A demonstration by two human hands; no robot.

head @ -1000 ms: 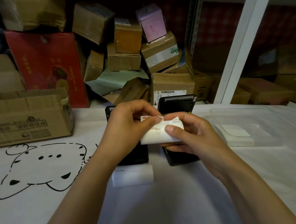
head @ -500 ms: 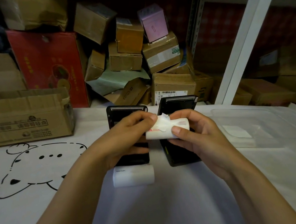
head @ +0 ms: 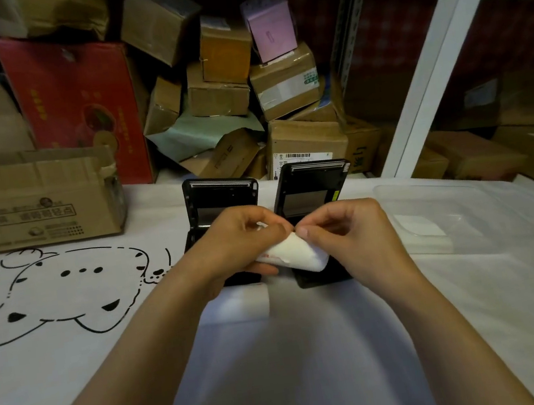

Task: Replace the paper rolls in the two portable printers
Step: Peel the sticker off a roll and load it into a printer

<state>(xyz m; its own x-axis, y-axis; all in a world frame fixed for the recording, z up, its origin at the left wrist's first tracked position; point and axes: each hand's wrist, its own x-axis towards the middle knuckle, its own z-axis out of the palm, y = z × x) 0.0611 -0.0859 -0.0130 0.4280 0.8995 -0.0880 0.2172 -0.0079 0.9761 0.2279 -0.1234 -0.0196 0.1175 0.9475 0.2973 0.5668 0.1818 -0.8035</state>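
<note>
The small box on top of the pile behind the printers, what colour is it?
Pale pink-lilac box; the head view shows it clearly.

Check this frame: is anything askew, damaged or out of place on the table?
Nothing on the table stands out. Both printers sit side by side with lids up, a spare roll lies in front, and both hands pick at the held roll. Only the boxes behind are heaped untidily.
</note>
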